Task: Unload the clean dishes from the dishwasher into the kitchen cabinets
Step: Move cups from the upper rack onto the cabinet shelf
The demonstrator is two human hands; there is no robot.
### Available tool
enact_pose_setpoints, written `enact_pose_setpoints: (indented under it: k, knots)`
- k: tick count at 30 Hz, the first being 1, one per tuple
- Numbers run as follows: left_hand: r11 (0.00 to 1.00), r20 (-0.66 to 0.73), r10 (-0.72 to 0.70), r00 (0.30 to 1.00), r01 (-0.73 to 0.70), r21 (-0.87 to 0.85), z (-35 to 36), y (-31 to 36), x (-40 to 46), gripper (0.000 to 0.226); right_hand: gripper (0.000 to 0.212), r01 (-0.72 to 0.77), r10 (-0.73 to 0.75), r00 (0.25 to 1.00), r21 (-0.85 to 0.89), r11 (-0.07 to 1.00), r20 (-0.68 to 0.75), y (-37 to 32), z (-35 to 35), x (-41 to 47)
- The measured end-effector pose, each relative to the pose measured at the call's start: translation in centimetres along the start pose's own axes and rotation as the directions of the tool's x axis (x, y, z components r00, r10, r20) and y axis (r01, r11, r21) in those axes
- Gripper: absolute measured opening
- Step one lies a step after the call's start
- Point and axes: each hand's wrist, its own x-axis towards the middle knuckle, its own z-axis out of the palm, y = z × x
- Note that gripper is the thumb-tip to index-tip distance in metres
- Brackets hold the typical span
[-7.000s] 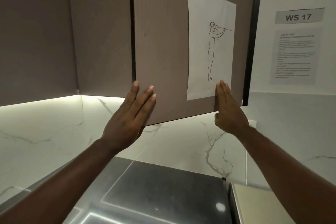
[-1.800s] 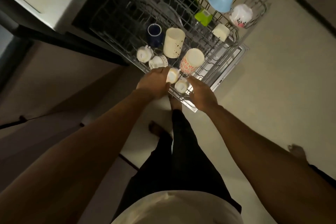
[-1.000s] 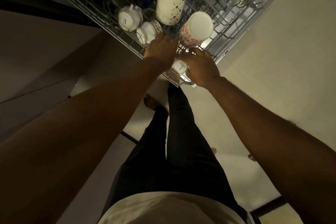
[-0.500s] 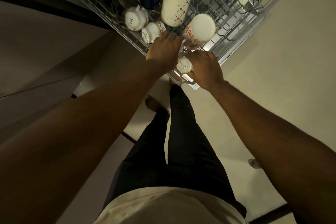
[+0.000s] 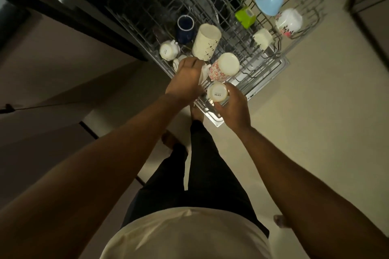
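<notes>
Right hand [image 5: 232, 109] grips upturned white cup [image 5: 217, 94] above near corner of rack [image 5: 303, 33]. Left hand [image 5: 186, 81] curled over second cup [image 5: 204, 72] in rack; grip unclear.

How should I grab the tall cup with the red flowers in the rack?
Wrap your fingers around the sides of the red-flowered cup, coming from above. It sits upside down and tilted in the rack, so its base faces up and no handle shows. The round wall is probably the easiest part to hold.
</notes>
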Motion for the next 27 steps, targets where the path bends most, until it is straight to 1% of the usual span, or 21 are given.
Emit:
enact_pose_setpoints:
  k: [3, 5, 8, 11, 15, 18, 20, 23, 25, 27]
  knots:
    - [0.996, -0.015, -0.022, 1.0, 0.02, -0.086, -1.7, -0.1, -1.7, 0.073, 0.067, -0.038, 0.038, 0.999, 0.069, 0.997, -0.006, -1.6, -0.8, -0.6]
    - [0.989, -0.042, -0.054, 0.998, 0.048, -0.137, -2.9, -0.4, -3.2, 0.075, 0.07, -0.031, 0.031, 0.999, 0.087, 0.996, -0.005, -2.8, -1.3, -1.1]
    - [0.955, -0.098, -0.171, 0.98, 0.14, -0.263, -4.2, -0.9, -5.7, 0.078, 0.073, 0.001, 0.0, 1.0, 0.097, 0.995, -0.011, -4.6, -1.9, -1.8]
    - [0.921, -0.158, -0.254, 0.954, 0.188, -0.341, -5.7, -1.9, -8.3, 0.07, 0.071, 0.045, -0.045, 0.999, 0.116, 0.992, -0.006, -6.9, -2.2, -2.4]
    - [0.896, -0.219, -0.308, 0.926, 0.204, -0.394, -8.2, -2.9, -11.8, 0.064, 0.063, 0.111, -0.113, 0.994, 0.135, 0.985, 0.01, -10.4, -2.6, -2.8]
    - [0.891, -0.298, -0.333, 0.895, 0.196, -0.409, -9.6, -3.7, -14.3, 0.06, 0.062, 0.119, -0.129, 0.99, 0.145, 0.982, 0.06, -12.9, -2.6, -3.0]
    - [0.885, -0.34, -0.356, 0.87, 0.196, -0.423, -10.5, -4.2, -15.9, 0.058, 0.062, 0.157, -0.17, 0.982, 0.151, 0.976, 0.079, -14.6, -2.3, -3.1]
    - [0.864, -0.38, -0.403, 0.833, 0.21, -0.458, -11.7, -5.3, -18.1, 0.059, 0.064, 0.242, -0.253, 0.963, 0.121, 0.963, 0.091, -17.1, -1.7, -3.0]
    - [0.855, -0.422, -0.436, 0.795, 0.218, -0.471, -12.5, -6.1, -20.3, 0.06, 0.064, 0.299, -0.311, 0.945, 0.114, 0.947, 0.106, -19.3, -1.0, -3.4]
    - [0.854, -0.447, -0.441, 0.778, 0.21, -0.476, -12.8, -6.6, -21.2, 0.062, 0.064, 0.305, -0.319, 0.94, 0.119, 0.945, 0.12, -20.6, -0.7, -3.3]
